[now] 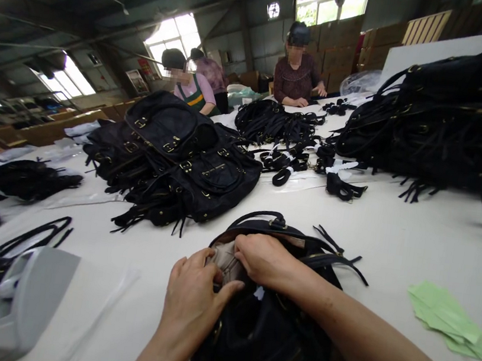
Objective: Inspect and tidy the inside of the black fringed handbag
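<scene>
A black leather handbag (255, 332) lies on the white table in front of me, with its top handles and straps spread beyond the opening. A beige fabric lining (224, 259) shows at the bag's mouth. My left hand (192, 305) sits at the near side of the opening, its fingers curled in on the lining. My right hand (263, 260) lies across the top of the opening, its fingers bent down over the lining's edge. Together the two hands hide most of the opening and the inside of the bag.
Heaped black bags (176, 159) and a larger fringed pile (447, 114) lie on the white table (394, 238), with black straps (275, 125) beyond. Green paper sheets (450, 320) lie to my right, and a grey machine (17, 304) stands to my left. Co-workers (298, 72) sit across the table.
</scene>
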Demonstrator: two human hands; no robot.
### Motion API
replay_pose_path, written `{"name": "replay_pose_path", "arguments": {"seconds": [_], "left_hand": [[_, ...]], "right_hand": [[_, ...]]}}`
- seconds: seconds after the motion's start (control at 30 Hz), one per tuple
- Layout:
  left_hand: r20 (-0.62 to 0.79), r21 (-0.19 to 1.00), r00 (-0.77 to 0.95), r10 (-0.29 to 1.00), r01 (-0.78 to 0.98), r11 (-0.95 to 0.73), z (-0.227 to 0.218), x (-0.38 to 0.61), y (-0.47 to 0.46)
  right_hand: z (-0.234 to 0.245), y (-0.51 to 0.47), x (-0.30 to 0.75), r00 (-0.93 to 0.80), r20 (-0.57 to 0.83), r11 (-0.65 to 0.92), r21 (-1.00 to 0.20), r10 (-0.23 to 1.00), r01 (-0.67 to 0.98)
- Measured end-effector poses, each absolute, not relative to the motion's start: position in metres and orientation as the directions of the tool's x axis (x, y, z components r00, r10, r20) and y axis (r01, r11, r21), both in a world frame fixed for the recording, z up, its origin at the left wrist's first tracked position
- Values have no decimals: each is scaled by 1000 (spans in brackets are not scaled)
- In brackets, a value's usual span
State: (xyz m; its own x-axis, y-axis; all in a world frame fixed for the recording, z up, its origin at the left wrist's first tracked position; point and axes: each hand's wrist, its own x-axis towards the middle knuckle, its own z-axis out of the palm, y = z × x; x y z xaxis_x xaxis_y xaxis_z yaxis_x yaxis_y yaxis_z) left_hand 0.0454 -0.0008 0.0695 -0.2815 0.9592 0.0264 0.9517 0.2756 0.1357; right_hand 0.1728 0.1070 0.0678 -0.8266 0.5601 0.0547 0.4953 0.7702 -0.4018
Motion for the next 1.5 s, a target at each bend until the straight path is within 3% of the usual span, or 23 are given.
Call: {"name": "replay_pose_path", "arguments": {"seconds": [0.13,0.37,0.63,0.8,1.07,1.5], "left_hand": [[-34,142,-292,956,945,294,64,46,2],[-21,548,-306,952,793,267,51,25,-7],[-161,750,-324,932,574,328,67,18,-20],[-163,750,-310,937,577,322,65,14,-20],[-16,703,-340,940,665,253,60,13,-24],[74,640,-344,936,736,220,61,24,-34]], "right_hand": [[68,107,175,-837,73,788,-392,542,475],[83,100,182,-887,104,858,-325,450,397],[94,88,191,-908,56,853,-372,415,366],[88,88,187,-899,65,845,-375,434,381],[87,88,187,-905,51,842,-392,423,371],[89,87,187,-913,43,847,-391,407,359]]}}
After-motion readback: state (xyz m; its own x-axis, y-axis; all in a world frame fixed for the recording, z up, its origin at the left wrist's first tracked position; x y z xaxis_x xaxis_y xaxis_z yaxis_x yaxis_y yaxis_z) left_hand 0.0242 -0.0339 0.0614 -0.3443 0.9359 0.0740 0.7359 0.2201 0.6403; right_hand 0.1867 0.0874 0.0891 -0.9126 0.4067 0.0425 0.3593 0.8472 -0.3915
